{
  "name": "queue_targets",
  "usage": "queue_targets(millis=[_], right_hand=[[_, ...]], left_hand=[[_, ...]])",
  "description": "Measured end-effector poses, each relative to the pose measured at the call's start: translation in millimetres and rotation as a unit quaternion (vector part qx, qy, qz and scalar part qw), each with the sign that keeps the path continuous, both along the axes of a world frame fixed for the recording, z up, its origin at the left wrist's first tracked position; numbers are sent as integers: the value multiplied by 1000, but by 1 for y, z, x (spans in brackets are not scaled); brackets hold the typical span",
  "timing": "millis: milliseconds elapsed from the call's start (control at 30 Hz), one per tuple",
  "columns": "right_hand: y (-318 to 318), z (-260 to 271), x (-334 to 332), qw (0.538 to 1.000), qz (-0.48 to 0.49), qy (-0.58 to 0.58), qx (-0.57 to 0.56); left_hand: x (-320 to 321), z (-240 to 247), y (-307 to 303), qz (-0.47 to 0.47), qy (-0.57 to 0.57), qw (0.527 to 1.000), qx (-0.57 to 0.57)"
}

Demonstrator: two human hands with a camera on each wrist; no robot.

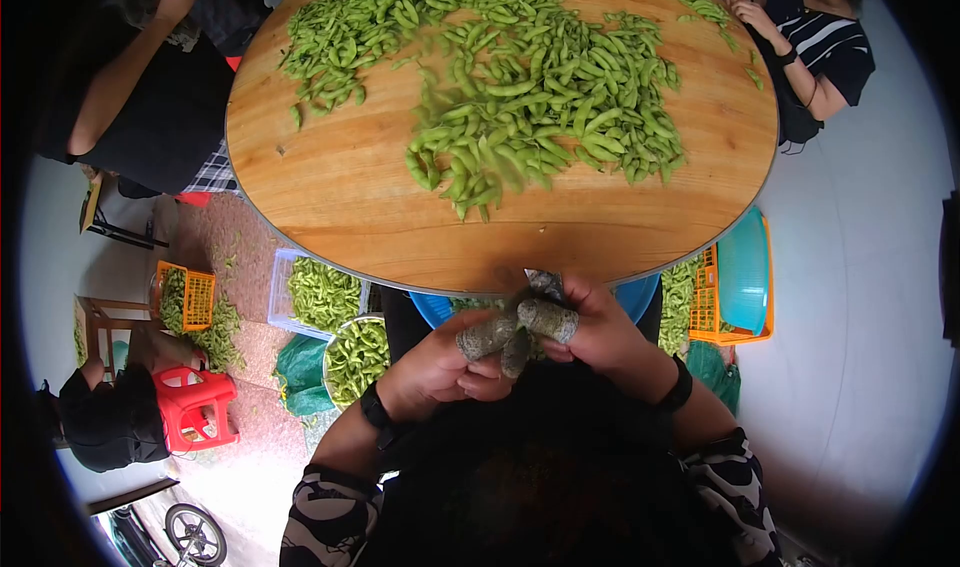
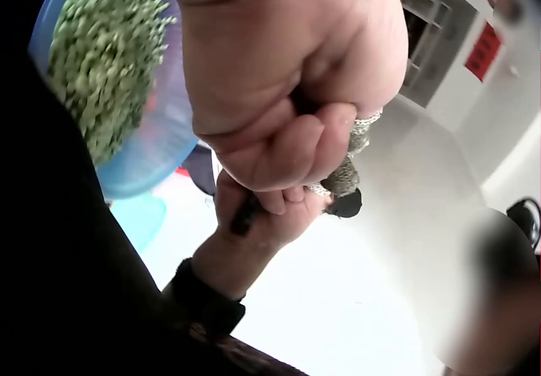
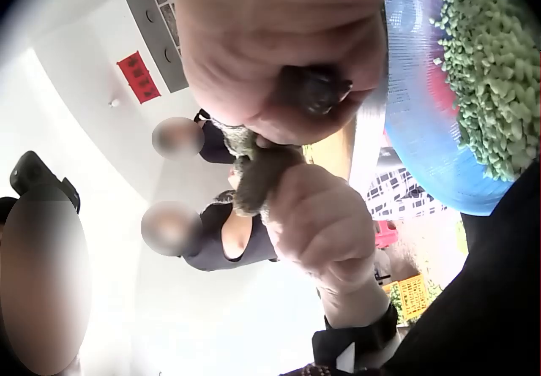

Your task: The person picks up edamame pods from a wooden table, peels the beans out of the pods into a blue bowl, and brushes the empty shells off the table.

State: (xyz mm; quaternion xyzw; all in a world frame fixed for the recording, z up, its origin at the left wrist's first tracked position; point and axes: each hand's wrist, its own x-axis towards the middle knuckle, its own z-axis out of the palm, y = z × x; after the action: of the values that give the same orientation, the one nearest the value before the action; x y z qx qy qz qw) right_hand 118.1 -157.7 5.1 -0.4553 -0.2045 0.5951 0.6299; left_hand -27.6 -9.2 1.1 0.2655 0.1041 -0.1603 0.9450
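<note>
Both hands meet in front of the body, just below the near edge of the wooden table (image 1: 330, 222). My left hand (image 1: 435, 367) has curled fingers, its tips against the right hand's; whatever they pinch is hidden, so I cannot tell what it is. Curled in my right hand (image 1: 612, 332) is a small dark-handled knife (image 1: 543, 284) with a short pointed blade. Its handle end (image 3: 319, 90) shows in the palm in the right wrist view. Rough grey covers (image 1: 486, 336) wrap thumbs and fingers. Below the hands, a blue basin (image 3: 414, 127) holds shelled green beans (image 3: 499, 72).
Green bean pods (image 1: 545, 97) heap over the table. A white crate (image 1: 280, 292) and a bowl of pods (image 1: 358, 362) stand at left, an orange crate (image 1: 708, 302) at right. People sit at both sides; a red stool (image 1: 195, 402) is at lower left.
</note>
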Motion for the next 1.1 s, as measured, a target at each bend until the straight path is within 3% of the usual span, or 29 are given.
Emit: queue_targets(millis=[100,167,200,233,267,300,433,467,500,533,567,600,700,733,767,800,833,900,1100], right_hand=[[-1,7,-4,999,-14,-7,42],[-1,8,-3,998,-48,-50,-5],[-2,5,-2,998,-45,-53,-5],[-4,-1,1,993,-44,-107,-34],[-5,-4,2,984,-42,-160,-63],[-4,-4,1,984,-39,-160,-62],[-2,-15,-6,981,-88,-170,-17],[-2,-18,-8,975,-120,-183,27],[-3,-18,-8,976,-120,-181,23],[-3,-17,-7,962,-117,-243,37],[-2,-16,-6,944,-114,-304,52],[-3,-19,-7,946,-113,-300,47],[-4,-25,-3,922,-128,-357,71],[-4,-19,-1,897,-107,-426,49],[-4,-16,1,866,-86,-492,28],[-4,-16,3,867,-85,-490,27],[-4,-16,4,846,-59,-530,10],[-4,-16,3,822,-29,-568,-6],[0,-12,-1,784,-39,-619,-12]], left_hand=[[2,3,0,-29,-47,995,-85],[9,9,-4,22,-34,980,194],[12,4,-6,68,-106,918,375],[12,-1,-8,71,-107,918,375],[12,-7,-9,119,-183,782,584],[11,-11,-9,157,-245,590,753],[10,-19,-8,182,-237,610,734],[6,-18,-5,144,-170,773,594],[3,-15,-5,99,-93,897,421],[4,-12,-5,98,-91,899,418],[6,-6,-4,101,-19,963,250],[8,-3,-4,100,56,991,71],[9,-5,1,89,99,991,-11],[9,-7,-2,89,102,991,-13],[10,-9,-6,130,-7,952,278],[11,-11,-8,156,-115,818,542],[10,-14,-8,154,-114,819,540],[10,-20,-6,152,-199,671,698],[4,-17,-6,155,-150,713,668]])
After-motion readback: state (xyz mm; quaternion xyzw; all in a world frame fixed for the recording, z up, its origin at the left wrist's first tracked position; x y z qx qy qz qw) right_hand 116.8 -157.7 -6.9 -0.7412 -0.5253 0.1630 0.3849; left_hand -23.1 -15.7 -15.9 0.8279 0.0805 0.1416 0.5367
